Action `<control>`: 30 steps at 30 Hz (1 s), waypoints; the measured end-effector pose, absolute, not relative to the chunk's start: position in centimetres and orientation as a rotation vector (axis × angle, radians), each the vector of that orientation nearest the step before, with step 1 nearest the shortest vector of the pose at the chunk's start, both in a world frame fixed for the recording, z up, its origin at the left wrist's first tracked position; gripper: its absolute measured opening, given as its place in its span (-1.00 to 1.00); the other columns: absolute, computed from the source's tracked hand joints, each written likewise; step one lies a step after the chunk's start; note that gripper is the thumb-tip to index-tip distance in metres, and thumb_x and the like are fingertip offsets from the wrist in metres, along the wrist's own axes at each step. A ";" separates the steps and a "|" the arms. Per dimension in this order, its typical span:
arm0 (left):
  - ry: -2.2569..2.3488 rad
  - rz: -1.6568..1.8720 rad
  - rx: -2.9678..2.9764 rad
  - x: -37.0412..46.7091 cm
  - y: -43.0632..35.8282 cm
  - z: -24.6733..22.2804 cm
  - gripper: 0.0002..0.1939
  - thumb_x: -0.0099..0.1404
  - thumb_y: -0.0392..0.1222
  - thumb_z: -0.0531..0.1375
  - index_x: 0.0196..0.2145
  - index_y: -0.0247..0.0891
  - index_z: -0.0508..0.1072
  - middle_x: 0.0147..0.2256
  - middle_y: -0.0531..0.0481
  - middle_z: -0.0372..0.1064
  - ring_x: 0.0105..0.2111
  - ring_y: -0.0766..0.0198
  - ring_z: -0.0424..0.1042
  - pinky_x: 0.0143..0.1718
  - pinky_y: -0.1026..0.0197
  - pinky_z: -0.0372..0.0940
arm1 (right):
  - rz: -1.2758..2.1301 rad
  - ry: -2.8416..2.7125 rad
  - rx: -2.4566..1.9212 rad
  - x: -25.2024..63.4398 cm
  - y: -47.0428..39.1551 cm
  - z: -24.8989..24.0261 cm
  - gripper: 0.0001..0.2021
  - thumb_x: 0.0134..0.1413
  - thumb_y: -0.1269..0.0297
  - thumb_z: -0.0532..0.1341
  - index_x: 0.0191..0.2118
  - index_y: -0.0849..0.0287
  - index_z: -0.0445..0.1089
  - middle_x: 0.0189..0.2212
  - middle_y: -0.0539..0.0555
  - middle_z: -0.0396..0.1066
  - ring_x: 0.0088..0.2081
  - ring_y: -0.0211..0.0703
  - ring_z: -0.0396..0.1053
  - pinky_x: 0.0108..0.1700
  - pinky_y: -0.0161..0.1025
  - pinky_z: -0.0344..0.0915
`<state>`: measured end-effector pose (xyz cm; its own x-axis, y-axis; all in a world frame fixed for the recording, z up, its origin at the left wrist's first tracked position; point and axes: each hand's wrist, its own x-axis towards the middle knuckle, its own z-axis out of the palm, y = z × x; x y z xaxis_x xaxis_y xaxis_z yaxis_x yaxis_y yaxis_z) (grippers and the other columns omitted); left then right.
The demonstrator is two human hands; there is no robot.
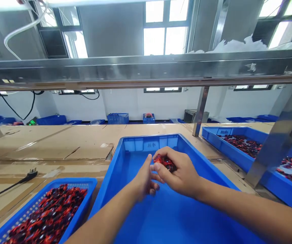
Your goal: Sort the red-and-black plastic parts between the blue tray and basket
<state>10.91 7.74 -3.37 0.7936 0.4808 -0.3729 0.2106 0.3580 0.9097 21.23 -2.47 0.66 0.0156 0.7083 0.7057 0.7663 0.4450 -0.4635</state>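
My right hand (182, 171) is closed around several small red-and-black parts (164, 163), which show between thumb and curled fingers. Close beside it on the left is my left hand (144, 178), thumb raised and fingers loosely bent apart, with nothing visible in it. Its fingertips come near the right hand's; whether they touch is hard to tell. Both hands are above a large blue tray (171, 217), whose visible floor is bare. To the left, a blue perforated basket (92, 186) holds a heap of similar red-and-black parts (51, 213).
Another blue tray (227, 150) with red-and-black parts stands at right, behind a metal post (275, 135). A metal-edged shelf (135, 69) spans above the cardboard-covered table (80, 140). A black cable with a plug (31, 174) lies at left.
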 end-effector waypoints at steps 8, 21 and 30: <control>0.616 0.129 0.698 11.3 3.3 -1.9 -0.59 0.31 0.06 -0.11 -0.46 -0.28 0.32 -0.65 0.11 0.10 -0.76 0.48 0.07 -0.79 0.50 -0.18 | 0.073 -1.657 -1.349 21.1 -1.8 -0.5 -0.91 0.09 0.38 0.19 -0.24 0.14 0.36 -0.34 -0.02 0.44 -0.32 -0.20 0.38 -0.25 -0.26 0.28; 0.653 0.185 0.676 11.4 2.5 -1.9 -0.60 0.31 -0.09 -0.07 -0.52 -0.33 0.40 -0.71 0.02 0.18 -0.78 0.42 0.19 -0.82 0.48 -0.06 | 0.240 -1.634 -1.336 20.5 -2.9 0.4 -0.83 -0.01 0.49 0.18 -0.27 0.14 0.40 -0.35 -0.03 0.45 -0.31 -0.21 0.39 -0.25 -0.29 0.31; 0.647 0.100 0.684 11.4 2.6 -1.4 -0.68 0.23 -0.10 -0.02 -0.50 -0.33 0.39 -0.67 0.02 0.19 -0.76 0.42 0.20 -0.84 0.49 -0.09 | 0.374 -1.612 -1.374 20.9 -3.1 1.2 -0.85 0.02 0.47 0.17 -0.27 0.12 0.41 -0.34 -0.04 0.45 -0.33 -0.23 0.38 -0.34 -0.33 0.29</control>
